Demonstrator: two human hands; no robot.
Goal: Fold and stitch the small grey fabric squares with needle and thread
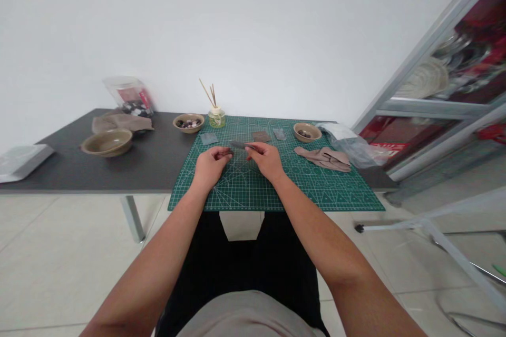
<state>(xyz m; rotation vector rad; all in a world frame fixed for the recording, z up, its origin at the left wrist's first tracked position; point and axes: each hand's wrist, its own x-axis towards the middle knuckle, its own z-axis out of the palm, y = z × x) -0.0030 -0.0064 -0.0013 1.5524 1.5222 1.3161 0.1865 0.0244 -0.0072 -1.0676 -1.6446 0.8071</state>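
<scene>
My right hand [266, 159] is closed on a thin grey flat piece [240, 145], which points left from my fingertips like a blade or a strip of sheet; its exact kind is not clear. Close by on the left, my left hand [212, 162] has thumb and fingers drawn together in a pinch. Whatever it holds is too small to make out. Both hands are above the green cutting mat [245, 197]. Just beyond them lie a brown square piece [261, 136], a small clear packet [280, 134] and a pale bluish square packet [209, 138].
A bowl of dark and light stones [188, 124] and a reed diffuser [216, 117] stand at the back. Right are a small bowl [307, 132], a brown cloth [326, 159] and a plastic bag [350, 142]. Left are a larger bowl [107, 142] and a plastic jar [130, 97].
</scene>
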